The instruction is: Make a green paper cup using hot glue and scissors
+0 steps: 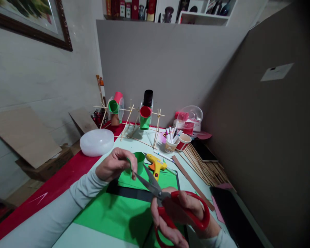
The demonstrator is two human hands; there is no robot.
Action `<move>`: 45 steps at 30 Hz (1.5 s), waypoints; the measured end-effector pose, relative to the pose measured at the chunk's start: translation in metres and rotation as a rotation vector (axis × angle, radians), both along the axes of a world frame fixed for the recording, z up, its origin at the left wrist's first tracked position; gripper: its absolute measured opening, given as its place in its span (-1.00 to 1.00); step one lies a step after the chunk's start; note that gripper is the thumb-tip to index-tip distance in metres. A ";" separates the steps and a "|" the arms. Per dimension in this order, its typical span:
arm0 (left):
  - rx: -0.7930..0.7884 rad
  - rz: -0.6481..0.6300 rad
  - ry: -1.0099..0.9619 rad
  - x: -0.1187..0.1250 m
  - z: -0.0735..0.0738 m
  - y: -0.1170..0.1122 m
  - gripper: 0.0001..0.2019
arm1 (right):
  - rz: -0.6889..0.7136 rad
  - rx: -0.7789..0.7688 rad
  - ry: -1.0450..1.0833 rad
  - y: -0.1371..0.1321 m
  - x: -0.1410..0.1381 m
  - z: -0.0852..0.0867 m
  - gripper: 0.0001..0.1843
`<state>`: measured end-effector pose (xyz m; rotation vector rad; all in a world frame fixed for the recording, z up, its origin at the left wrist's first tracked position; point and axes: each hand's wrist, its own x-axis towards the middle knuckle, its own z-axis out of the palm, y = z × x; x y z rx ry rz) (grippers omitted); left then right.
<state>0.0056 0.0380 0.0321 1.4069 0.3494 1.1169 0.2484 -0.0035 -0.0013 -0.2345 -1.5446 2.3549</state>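
My left hand [117, 164] pinches a small piece of green paper [129, 162], mostly hidden by the fingers. Red-handled scissors [151, 184] are in my right hand [181, 210], their blades parted and pointing toward the left fingertips. Just behind the left fingers stands a rolled green paper tube [140, 159]; whether it joins the pinched paper I cannot tell. A yellow glue gun [156, 164] lies beyond the blades. Green sheets [111, 215] and a black sheet [134, 193] are spread beneath both hands.
Two stick frames carry wheels with coloured paper tubes [145, 112] at the back. Markers stand in a paper cup [171, 146] beside a red-striped cup [184, 140]. Wooden sticks [209, 168] and a dark tablet [204, 151] lie right. A white plastic bowl [96, 143] sits left.
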 end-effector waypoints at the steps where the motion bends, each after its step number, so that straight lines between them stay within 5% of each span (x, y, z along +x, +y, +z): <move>1: 0.018 -0.001 -0.028 -0.005 0.001 0.004 -0.73 | 0.001 -0.002 0.037 0.001 0.001 0.001 -0.09; 5: 0.071 -0.128 0.028 -0.026 0.005 0.013 -0.80 | -0.105 -0.037 0.123 0.005 0.004 0.008 -0.20; 13: 0.150 -0.407 0.144 -0.047 0.021 0.014 -0.64 | -0.380 0.055 0.060 0.006 0.001 0.013 -0.39; 19: 0.171 -0.736 0.229 -0.056 0.036 0.008 -0.63 | -0.459 0.075 0.052 0.011 -0.002 0.010 -0.44; 24: -0.007 -0.220 0.133 -0.057 0.020 0.006 -0.81 | -0.488 0.072 0.057 0.015 -0.002 0.008 -0.43; 27: -0.067 -0.095 0.132 -0.048 0.011 0.013 -0.94 | -0.520 0.073 0.060 0.015 -0.002 0.008 -0.46; 39: -0.116 0.012 0.044 -0.036 -0.003 0.024 -0.87 | -0.591 0.065 0.077 0.014 -0.003 0.012 -0.49; 45: -0.129 0.005 -0.042 -0.027 0.008 0.013 -0.85 | -0.592 0.076 0.083 0.015 -0.004 0.010 -0.51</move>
